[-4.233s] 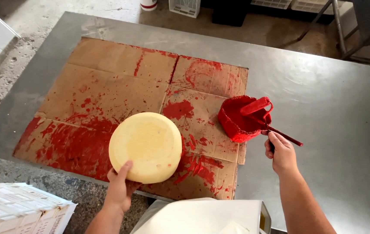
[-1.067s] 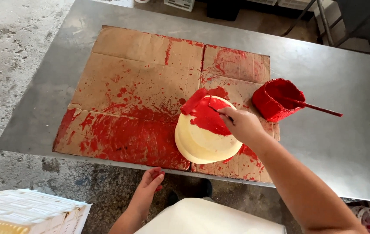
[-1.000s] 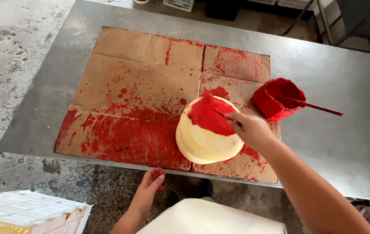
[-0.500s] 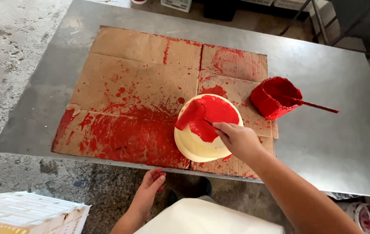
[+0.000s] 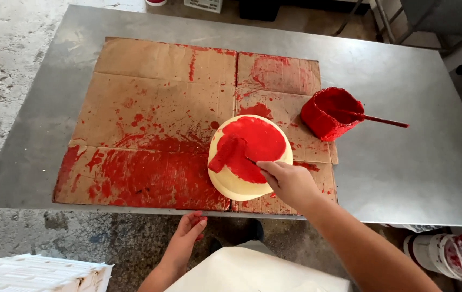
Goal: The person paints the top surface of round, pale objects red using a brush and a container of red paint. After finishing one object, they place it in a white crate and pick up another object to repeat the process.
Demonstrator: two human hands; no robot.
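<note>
Head view: right hand (image 5: 290,181) clamped on red-loaded brush (image 5: 230,154), coating pale round wheel (image 5: 244,178) near tabletop front edge. Left hand (image 5: 185,238) open, empty. Wheel likely heavy, rigid; wet top slippery, hold by uncoated rim.

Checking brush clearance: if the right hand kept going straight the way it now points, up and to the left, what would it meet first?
Probably the wet red coating on the pale round wheel: the right hand points up-left across its top, the red brush ahead of it. Beyond lies the red-smeared cardboard.
</note>
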